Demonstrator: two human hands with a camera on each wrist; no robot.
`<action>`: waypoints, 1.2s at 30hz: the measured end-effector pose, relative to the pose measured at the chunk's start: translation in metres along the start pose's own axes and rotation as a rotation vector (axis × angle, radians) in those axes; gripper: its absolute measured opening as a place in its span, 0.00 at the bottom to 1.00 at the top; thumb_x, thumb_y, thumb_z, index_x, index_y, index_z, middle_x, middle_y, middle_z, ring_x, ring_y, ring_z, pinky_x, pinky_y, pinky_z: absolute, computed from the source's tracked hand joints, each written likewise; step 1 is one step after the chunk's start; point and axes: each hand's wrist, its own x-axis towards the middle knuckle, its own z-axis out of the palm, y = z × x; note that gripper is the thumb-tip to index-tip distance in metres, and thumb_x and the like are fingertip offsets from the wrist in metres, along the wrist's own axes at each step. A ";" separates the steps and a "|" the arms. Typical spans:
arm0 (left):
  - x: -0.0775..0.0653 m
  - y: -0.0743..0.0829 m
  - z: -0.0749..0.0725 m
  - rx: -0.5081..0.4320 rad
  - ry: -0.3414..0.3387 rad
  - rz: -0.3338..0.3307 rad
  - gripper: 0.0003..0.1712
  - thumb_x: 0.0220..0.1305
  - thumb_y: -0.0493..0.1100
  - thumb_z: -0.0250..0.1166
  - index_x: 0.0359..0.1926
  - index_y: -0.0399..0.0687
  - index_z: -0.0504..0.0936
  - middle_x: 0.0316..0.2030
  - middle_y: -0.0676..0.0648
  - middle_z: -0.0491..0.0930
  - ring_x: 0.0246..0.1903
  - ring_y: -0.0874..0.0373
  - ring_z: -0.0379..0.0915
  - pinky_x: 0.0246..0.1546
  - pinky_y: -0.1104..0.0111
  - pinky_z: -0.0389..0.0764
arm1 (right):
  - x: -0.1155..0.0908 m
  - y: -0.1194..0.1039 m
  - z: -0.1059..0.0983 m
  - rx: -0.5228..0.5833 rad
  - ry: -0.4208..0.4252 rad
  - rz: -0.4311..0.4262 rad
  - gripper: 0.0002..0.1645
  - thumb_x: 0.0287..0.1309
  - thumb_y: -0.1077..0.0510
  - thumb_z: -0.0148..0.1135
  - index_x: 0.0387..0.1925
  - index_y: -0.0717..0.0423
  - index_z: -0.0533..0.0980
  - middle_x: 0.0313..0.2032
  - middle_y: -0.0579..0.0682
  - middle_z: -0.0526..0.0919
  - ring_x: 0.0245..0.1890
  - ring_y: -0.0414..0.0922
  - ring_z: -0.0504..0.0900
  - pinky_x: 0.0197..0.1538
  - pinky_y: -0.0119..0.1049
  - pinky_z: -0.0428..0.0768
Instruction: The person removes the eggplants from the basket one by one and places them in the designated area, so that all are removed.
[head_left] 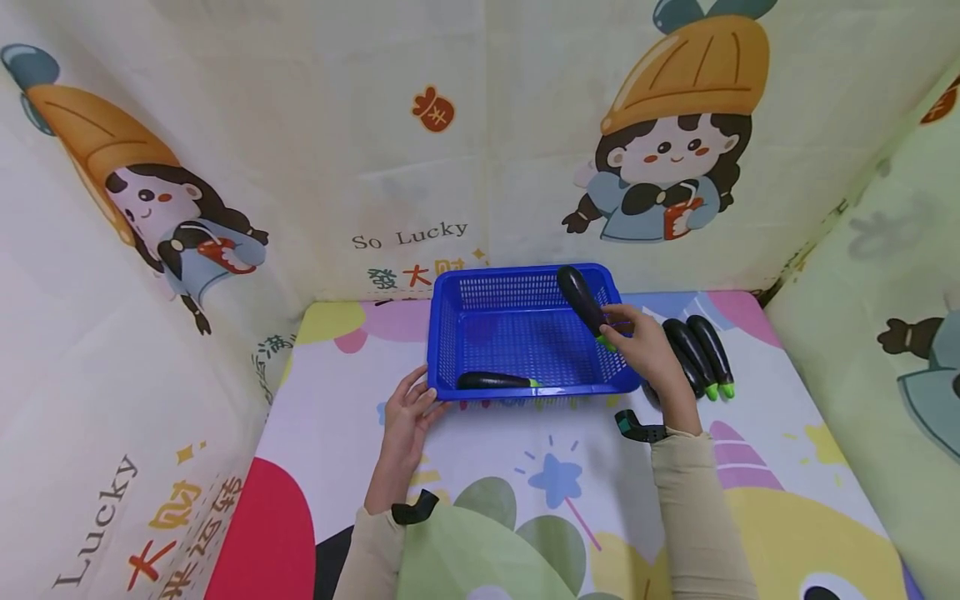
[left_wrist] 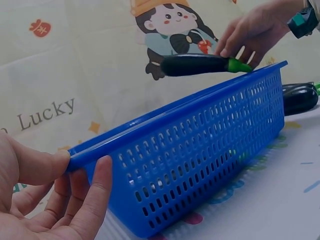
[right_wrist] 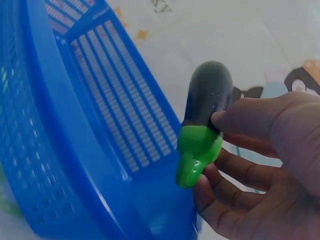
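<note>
A blue plastic basket (head_left: 532, 391) with slotted walls stands on the table. Its front left corner is pinched by my left hand (head_left: 408, 417), thumb on the rim and fingers beneath it, as the left wrist view shows. Over the basket's right side, my right hand (head_left: 641, 346) holds a dark eggplant (head_left: 579, 293) near its green stem end (right_wrist: 197, 145). That eggplant tilts, its rounded end pointing away from the hand. Another eggplant (head_left: 495, 381) lies inside the basket along the front wall.
Several eggplants (head_left: 708, 350) lie side by side on the table right of the basket, partly behind my right arm. A patterned cloth (head_left: 555, 533) covers the table. Printed cloth walls (head_left: 525, 183) rise at the back and both sides.
</note>
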 end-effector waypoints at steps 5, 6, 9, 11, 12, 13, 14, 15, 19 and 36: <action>-0.002 0.000 -0.001 0.002 -0.003 -0.005 0.31 0.73 0.27 0.58 0.75 0.44 0.68 0.49 0.47 0.82 0.43 0.58 0.86 0.49 0.63 0.90 | -0.007 0.013 -0.014 0.003 0.111 0.017 0.29 0.76 0.53 0.59 0.71 0.61 0.70 0.63 0.69 0.78 0.65 0.68 0.77 0.63 0.65 0.79; -0.002 0.000 -0.001 0.002 -0.002 -0.006 0.31 0.73 0.27 0.58 0.75 0.44 0.68 0.49 0.47 0.82 0.43 0.58 0.86 0.49 0.63 0.90 | -0.008 0.015 -0.017 0.004 0.133 0.023 0.29 0.76 0.52 0.58 0.71 0.61 0.70 0.62 0.69 0.78 0.65 0.68 0.78 0.62 0.65 0.80; -0.003 0.001 -0.001 0.003 0.002 -0.007 0.31 0.73 0.27 0.58 0.75 0.45 0.68 0.50 0.47 0.81 0.43 0.58 0.86 0.49 0.63 0.90 | -0.011 0.022 -0.025 -0.013 0.197 0.040 0.29 0.76 0.50 0.58 0.71 0.60 0.72 0.60 0.68 0.80 0.61 0.65 0.81 0.56 0.54 0.85; -0.003 0.002 -0.001 0.003 0.006 -0.008 0.31 0.74 0.28 0.58 0.74 0.44 0.68 0.50 0.47 0.81 0.43 0.59 0.86 0.48 0.63 0.90 | -0.013 0.027 -0.031 -0.023 0.249 0.046 0.28 0.75 0.51 0.59 0.70 0.60 0.73 0.58 0.67 0.82 0.58 0.63 0.83 0.51 0.38 0.85; -0.003 0.002 0.000 0.000 0.006 -0.008 0.31 0.74 0.28 0.58 0.74 0.44 0.68 0.50 0.47 0.81 0.43 0.59 0.85 0.48 0.63 0.90 | -0.013 0.030 -0.033 -0.030 0.275 0.052 0.28 0.75 0.51 0.59 0.69 0.60 0.74 0.57 0.67 0.83 0.56 0.62 0.83 0.48 0.30 0.82; -0.003 0.002 0.000 -0.002 0.008 -0.009 0.31 0.74 0.28 0.58 0.74 0.44 0.68 0.49 0.47 0.81 0.43 0.59 0.86 0.48 0.63 0.90 | -0.014 0.034 -0.036 -0.032 0.302 0.056 0.27 0.74 0.52 0.59 0.68 0.60 0.74 0.56 0.67 0.83 0.53 0.58 0.84 0.45 0.24 0.78; -0.003 0.002 0.000 -0.008 0.009 -0.010 0.31 0.74 0.28 0.58 0.74 0.44 0.68 0.49 0.47 0.81 0.43 0.59 0.86 0.47 0.64 0.90 | -0.015 0.037 -0.039 -0.030 0.325 0.062 0.27 0.74 0.52 0.60 0.68 0.60 0.75 0.55 0.67 0.83 0.52 0.56 0.84 0.42 0.18 0.74; -0.003 0.002 0.000 -0.009 0.009 -0.010 0.31 0.73 0.27 0.58 0.74 0.43 0.68 0.48 0.47 0.82 0.42 0.59 0.86 0.47 0.64 0.90 | -0.016 0.041 -0.042 -0.029 0.346 0.065 0.26 0.74 0.53 0.60 0.67 0.60 0.75 0.54 0.66 0.84 0.50 0.52 0.84 0.40 0.14 0.71; -0.002 0.002 0.001 -0.016 0.011 -0.011 0.31 0.73 0.27 0.58 0.75 0.43 0.68 0.47 0.47 0.82 0.41 0.59 0.86 0.46 0.64 0.90 | -0.020 0.059 -0.055 -0.033 0.405 0.105 0.26 0.73 0.53 0.60 0.66 0.61 0.76 0.54 0.65 0.84 0.41 0.30 0.76 0.36 0.10 0.69; -0.003 0.004 0.001 -0.009 0.000 -0.011 0.32 0.73 0.27 0.58 0.75 0.43 0.67 0.46 0.49 0.82 0.40 0.58 0.86 0.48 0.63 0.90 | -0.036 0.103 -0.092 -0.072 0.440 0.240 0.29 0.72 0.53 0.57 0.69 0.62 0.73 0.58 0.65 0.80 0.35 0.21 0.66 0.31 0.13 0.70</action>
